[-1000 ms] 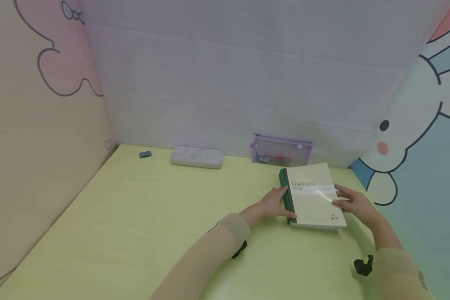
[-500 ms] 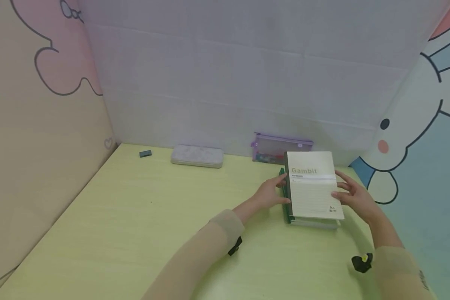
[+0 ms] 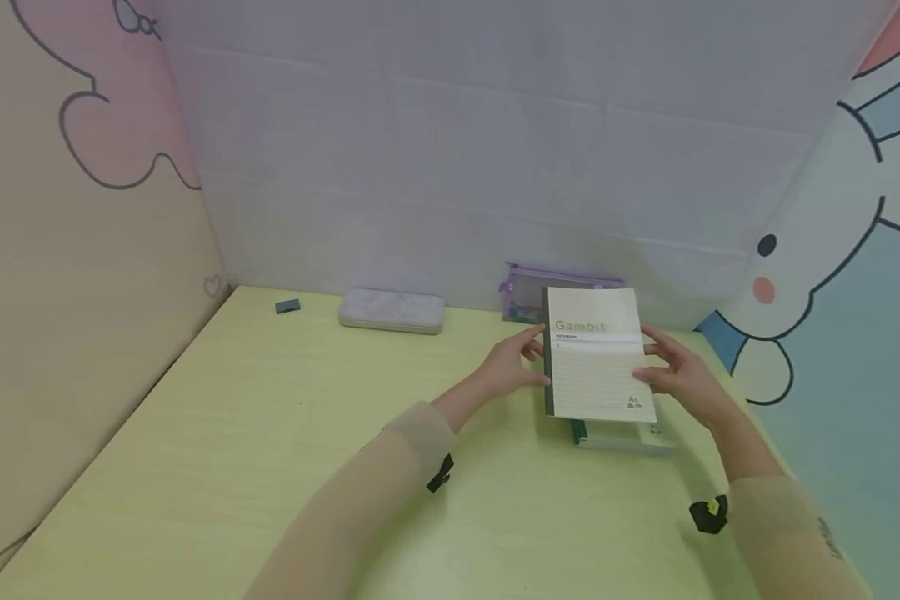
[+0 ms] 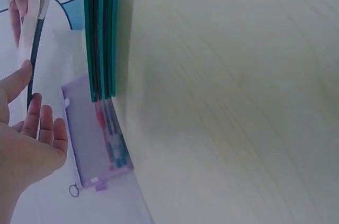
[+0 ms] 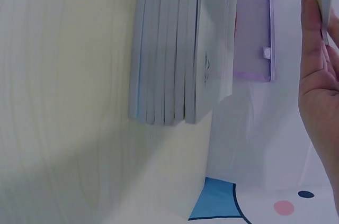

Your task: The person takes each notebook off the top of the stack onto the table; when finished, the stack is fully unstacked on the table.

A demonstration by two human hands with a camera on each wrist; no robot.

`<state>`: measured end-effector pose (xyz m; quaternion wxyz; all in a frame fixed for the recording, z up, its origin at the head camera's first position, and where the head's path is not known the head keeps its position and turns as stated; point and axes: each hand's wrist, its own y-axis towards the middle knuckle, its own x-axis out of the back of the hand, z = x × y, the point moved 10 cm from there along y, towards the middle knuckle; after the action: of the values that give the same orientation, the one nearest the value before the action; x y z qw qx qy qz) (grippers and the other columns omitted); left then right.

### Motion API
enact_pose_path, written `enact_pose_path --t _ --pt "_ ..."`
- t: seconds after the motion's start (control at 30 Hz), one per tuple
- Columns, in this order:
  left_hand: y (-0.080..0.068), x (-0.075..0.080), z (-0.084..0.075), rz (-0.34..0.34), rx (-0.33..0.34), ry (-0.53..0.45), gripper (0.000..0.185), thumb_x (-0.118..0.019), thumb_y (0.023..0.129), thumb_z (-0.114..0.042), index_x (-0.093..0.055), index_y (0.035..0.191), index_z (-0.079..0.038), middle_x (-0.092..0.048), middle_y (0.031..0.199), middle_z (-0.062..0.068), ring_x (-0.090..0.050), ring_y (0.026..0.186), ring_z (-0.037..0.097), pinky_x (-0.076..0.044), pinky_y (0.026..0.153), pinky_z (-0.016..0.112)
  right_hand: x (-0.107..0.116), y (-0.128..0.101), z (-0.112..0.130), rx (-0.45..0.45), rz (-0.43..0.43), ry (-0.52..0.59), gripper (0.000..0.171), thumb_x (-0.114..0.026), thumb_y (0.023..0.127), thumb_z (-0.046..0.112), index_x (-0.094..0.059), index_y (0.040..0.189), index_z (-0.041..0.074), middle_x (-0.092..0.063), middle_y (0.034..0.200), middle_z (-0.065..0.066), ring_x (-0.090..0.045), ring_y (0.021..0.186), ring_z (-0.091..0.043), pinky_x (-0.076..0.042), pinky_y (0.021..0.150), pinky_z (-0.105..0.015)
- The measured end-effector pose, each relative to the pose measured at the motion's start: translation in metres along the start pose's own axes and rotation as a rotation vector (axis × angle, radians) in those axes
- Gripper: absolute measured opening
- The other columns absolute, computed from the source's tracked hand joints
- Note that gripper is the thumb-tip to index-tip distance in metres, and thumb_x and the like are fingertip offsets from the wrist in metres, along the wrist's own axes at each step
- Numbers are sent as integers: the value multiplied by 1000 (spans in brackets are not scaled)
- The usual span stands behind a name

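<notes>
We hold the thin cream "Gambit" notebook (image 3: 598,358) by its side edges, left hand (image 3: 512,367) and right hand (image 3: 675,375) pinching it above the stack of green-spined notebooks (image 3: 618,433); it seems light, bendable.

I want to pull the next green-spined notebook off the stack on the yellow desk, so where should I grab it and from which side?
Take the top book of the stack of green-spined notebooks by its two long edges, spine and page side, coming down from above. It lies flat with both sides seemingly free. The left hand and right hand hold the lifted cream Gambit notebook that way.
</notes>
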<state>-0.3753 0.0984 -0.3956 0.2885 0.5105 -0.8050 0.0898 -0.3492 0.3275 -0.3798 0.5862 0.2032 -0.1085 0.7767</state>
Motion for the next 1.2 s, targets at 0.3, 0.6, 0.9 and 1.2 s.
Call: enact_pose_path --t 0.3,0.6,0.9,1.2 --pt "-11 29 10 10 32 26 93 -81 74 -16 -27 150 -17 -60 119 0 -54 110 17 -45 95 30 -26 15 18 -13 61 16 79 -62 92 16 -12 153 17 -38 135 -20 -66 92 -8 -57 71 -33" --pt "-28 47 35 21 66 89 93 -82 72 -16 -30 149 -13 -62 112 0 -54 107 19 -45 94 34 -60 25 17 -28 186 27 83 -65 89 7 -13 153 15 -29 136 -24 -58 87 -10 -57 72 -36" --pt "-44 46 60 35 97 61 92 -82 72 -13 -30 148 -11 -63 106 1 -54 105 20 -45 94 35 -86 30 -1 -51 226 55 84 -66 86 3 -14 152 10 -30 138 -25 -60 93 -8 -56 77 -30" --pt "-51 39 85 61 138 21 91 -82 71 -10 -32 147 -8 -63 103 1 -53 103 20 -45 94 34 -102 39 -8 -29 259 -144 88 -72 82 9 -17 151 10 -33 142 -26 -60 90 -14 -53 73 -26"
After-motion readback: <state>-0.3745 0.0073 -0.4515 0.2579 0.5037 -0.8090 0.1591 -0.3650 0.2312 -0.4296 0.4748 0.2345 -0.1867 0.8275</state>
